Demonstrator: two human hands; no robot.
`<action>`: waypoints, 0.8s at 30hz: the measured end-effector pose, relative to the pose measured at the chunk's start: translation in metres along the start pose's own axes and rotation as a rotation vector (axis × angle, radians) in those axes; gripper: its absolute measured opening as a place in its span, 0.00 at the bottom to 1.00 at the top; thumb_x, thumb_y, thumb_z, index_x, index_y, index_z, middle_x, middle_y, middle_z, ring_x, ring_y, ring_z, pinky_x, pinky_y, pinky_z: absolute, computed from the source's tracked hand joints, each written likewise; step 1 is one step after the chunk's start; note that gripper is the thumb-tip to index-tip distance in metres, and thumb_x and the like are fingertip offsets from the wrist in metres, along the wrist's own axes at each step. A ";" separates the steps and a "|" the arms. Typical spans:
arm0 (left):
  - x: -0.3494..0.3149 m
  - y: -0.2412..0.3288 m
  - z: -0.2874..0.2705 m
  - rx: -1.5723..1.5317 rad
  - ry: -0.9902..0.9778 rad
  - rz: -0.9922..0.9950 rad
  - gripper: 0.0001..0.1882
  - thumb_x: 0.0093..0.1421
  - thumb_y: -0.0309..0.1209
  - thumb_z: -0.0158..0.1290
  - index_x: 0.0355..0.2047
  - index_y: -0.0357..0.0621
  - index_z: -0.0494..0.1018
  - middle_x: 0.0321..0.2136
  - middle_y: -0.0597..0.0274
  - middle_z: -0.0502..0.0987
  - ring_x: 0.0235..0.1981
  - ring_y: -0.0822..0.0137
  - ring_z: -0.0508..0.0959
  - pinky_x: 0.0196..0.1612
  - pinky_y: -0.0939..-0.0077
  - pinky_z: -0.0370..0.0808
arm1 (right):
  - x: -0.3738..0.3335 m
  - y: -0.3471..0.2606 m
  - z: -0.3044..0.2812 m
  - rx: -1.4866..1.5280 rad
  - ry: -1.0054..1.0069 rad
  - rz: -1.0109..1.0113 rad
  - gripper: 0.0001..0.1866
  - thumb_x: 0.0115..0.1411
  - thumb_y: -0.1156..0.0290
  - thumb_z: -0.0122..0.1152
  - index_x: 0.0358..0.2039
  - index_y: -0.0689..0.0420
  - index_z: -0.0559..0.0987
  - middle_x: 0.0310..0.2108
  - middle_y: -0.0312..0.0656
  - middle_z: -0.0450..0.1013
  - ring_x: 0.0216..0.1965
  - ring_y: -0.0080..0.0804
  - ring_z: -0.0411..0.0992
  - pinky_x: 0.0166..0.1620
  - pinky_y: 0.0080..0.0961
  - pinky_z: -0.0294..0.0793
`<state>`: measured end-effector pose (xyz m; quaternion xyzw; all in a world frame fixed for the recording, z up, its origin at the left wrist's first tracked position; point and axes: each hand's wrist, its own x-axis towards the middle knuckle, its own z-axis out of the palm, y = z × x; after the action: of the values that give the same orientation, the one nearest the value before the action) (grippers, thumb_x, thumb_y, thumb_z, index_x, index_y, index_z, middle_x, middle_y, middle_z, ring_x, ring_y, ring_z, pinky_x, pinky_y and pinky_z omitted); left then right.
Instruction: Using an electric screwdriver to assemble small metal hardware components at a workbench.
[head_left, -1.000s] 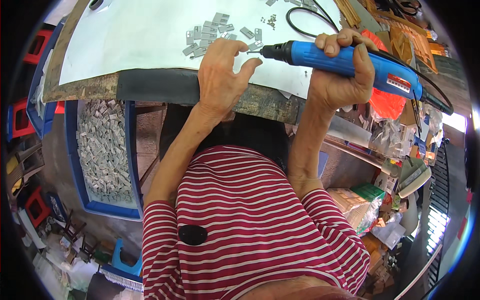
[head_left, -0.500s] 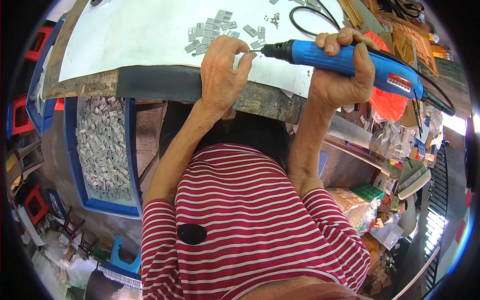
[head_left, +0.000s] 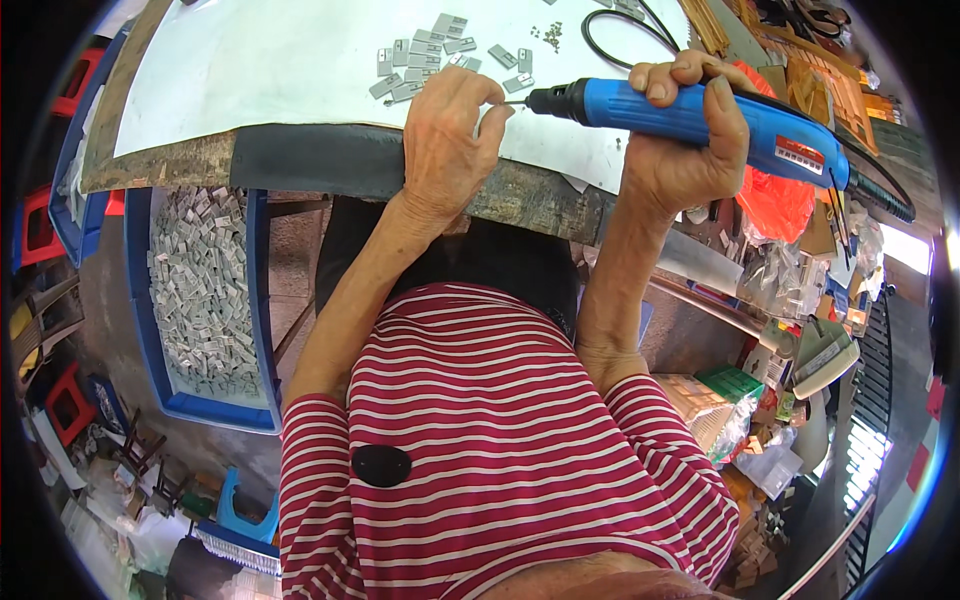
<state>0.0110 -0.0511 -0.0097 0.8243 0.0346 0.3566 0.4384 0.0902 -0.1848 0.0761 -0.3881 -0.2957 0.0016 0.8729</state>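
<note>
My right hand (head_left: 690,130) is wrapped round a blue electric screwdriver (head_left: 640,108), held level with its thin bit pointing left. The bit's tip reaches my left hand (head_left: 455,140), whose thumb and forefinger are pinched together at it. Whatever small piece may sit between those fingertips is hidden. Just beyond my left hand lie several small flat grey rectangular pieces (head_left: 450,24) on white paper (head_left: 270,70). A scatter of tiny brass-coloured screws or similar bits (head_left: 550,38) lies farther back, left of the screwdriver's black cable (head_left: 592,45).
Below the worn wooden table edge (head_left: 540,205), at left, stands a blue bin (head_left: 265,300) full of similar grey pieces. At right are a red plastic bag (head_left: 775,205) and piled clutter. A blue stool (head_left: 245,515) is at lower left.
Both hands and the screwdriver stay in almost the same place. The view has shifted very slightly.
</note>
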 end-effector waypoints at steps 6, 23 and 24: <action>0.000 0.000 0.001 0.001 -0.009 0.044 0.05 0.45 0.23 0.56 0.23 0.40 0.70 0.23 0.59 0.69 0.28 0.60 0.70 0.32 0.67 0.64 | 0.002 -0.001 -0.001 -0.034 -0.049 0.018 0.11 0.52 0.74 0.50 0.37 0.60 0.73 0.28 0.48 0.68 0.24 0.35 0.67 0.34 0.37 0.65; -0.002 0.001 -0.001 0.001 -0.075 0.064 0.08 0.44 0.21 0.53 0.28 0.39 0.71 0.27 0.58 0.70 0.31 0.59 0.70 0.34 0.67 0.64 | -0.002 -0.006 0.000 -0.077 -0.054 -0.006 0.10 0.52 0.74 0.50 0.37 0.61 0.72 0.29 0.49 0.68 0.25 0.35 0.67 0.34 0.37 0.65; -0.002 0.003 -0.002 0.008 -0.100 0.069 0.09 0.44 0.21 0.52 0.30 0.39 0.71 0.27 0.57 0.70 0.31 0.58 0.70 0.34 0.67 0.65 | -0.002 -0.007 -0.001 -0.061 -0.038 -0.008 0.10 0.52 0.74 0.50 0.37 0.61 0.72 0.29 0.49 0.68 0.25 0.35 0.67 0.34 0.37 0.65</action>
<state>0.0078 -0.0521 -0.0083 0.8434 -0.0143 0.3299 0.4237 0.0876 -0.1907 0.0791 -0.4132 -0.3138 -0.0036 0.8549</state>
